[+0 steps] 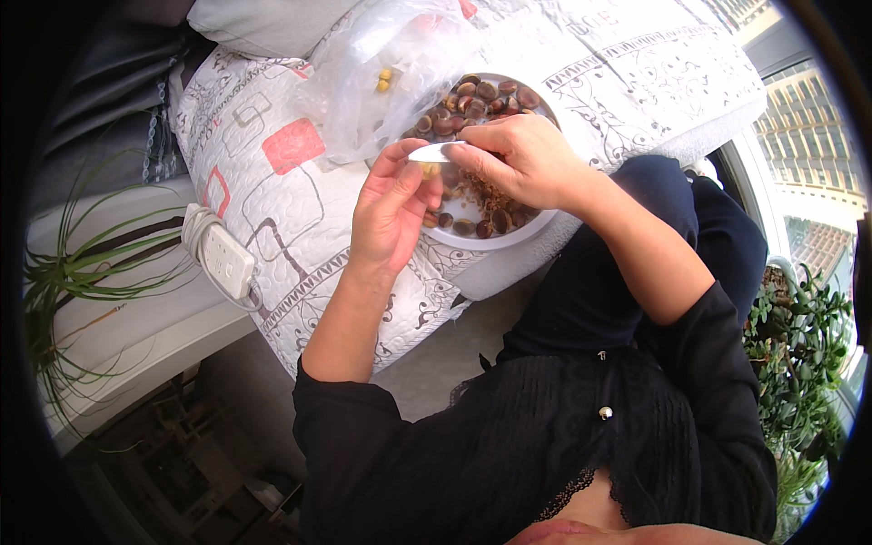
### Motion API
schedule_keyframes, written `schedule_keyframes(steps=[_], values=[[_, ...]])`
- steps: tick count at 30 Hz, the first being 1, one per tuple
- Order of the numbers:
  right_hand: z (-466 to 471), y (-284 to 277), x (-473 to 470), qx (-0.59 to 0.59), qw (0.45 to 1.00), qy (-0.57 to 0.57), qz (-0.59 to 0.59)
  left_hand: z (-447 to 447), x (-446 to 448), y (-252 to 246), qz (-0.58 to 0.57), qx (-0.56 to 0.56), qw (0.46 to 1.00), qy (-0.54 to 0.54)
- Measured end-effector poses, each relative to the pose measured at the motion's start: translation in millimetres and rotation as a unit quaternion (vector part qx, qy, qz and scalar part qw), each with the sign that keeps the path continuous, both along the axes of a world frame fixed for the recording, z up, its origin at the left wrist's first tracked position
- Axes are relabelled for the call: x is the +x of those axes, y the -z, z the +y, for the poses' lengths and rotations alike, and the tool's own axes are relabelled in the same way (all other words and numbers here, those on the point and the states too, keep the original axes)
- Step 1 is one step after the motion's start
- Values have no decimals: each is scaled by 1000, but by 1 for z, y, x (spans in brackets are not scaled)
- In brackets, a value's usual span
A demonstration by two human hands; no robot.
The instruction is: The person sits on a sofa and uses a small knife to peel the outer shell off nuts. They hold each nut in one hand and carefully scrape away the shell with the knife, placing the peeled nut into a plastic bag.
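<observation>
My left hand (392,204) holds a yellowish chestnut (429,169) between thumb and fingers, over the near left part of a round white tray. My right hand (521,160) grips a small knife (430,152), whose bright blade lies against the top of that chestnut. Its handle is hidden in my fingers. Below my hands is the white tray (507,240), with brown chestnuts (487,90) in it and a heap of brown peel crumbs (496,197). Left of the tray, a clear plastic bag (361,88) has a few yellow peeled chestnuts (383,80) in or under it.
The tray stands on a patterned quilted cover (293,197). To the left, a white power strip (225,259) with a coiled cord lies by a spiky-leaved plant (88,266). A grey-white cushion (266,27) is at the back. Potted plants (793,354) stand by the window at right.
</observation>
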State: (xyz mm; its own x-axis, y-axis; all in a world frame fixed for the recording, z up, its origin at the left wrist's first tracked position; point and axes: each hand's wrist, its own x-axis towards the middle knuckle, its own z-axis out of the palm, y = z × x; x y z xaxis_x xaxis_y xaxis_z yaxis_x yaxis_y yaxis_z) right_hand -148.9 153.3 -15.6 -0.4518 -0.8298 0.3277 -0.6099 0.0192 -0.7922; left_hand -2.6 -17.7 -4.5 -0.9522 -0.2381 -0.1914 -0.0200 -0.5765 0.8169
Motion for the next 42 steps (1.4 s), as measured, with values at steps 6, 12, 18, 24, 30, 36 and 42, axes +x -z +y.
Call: schedule_keyframes(steps=[6,12,18,24,30,36,42], values=[[-1,1,3,-6,1000,-9,18,2,1,1,-9,-24,1000,-17],[0,-2,2,11,1000,-14,9,2,2,-4,-9,-53,999,8],[1,-3,3,4,1000,-19,6,-1,2,-3,38,-118,991,41],[1,-2,3,5,1000,-30,1,3,3,-3,14,-122,992,24],[1,-2,4,14,999,-42,-9,4,4,-4,4,-109,994,28],[1,-2,3,21,998,-60,-13,3,4,-2,4,-85,996,35],[1,-1,4,-10,999,-50,-14,1,3,-2,12,-76,997,31]])
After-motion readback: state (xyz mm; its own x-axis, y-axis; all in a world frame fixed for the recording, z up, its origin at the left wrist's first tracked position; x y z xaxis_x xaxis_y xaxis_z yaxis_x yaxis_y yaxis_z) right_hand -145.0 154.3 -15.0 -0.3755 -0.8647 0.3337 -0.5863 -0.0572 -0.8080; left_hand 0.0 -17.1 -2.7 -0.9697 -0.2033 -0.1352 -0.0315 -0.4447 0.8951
